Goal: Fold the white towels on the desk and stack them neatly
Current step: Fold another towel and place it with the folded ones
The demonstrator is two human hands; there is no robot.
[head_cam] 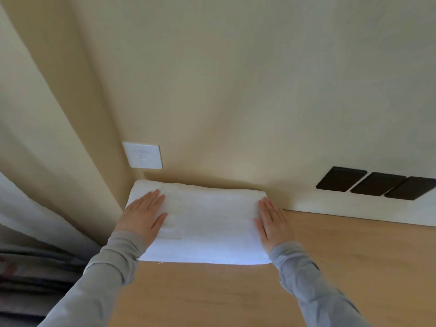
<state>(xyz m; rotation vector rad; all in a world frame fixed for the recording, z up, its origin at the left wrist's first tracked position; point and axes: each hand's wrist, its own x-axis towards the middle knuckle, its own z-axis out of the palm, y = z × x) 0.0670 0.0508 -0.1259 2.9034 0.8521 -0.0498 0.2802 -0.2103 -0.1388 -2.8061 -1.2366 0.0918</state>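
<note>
A folded white towel lies flat on the wooden desk, pushed into the back left corner against the wall. My left hand rests flat on the towel's left end, fingers straight and together. Along the towel's right edge lies my right hand, flat too, with straight fingers pointing toward the wall. Both hands press on the cloth and hold nothing. Whether more towels lie under the top layer I cannot tell.
A white wall socket sits just above the towel's back left corner. Three dark switch plates are on the wall at the right. A pale curtain hangs off the desk's left side.
</note>
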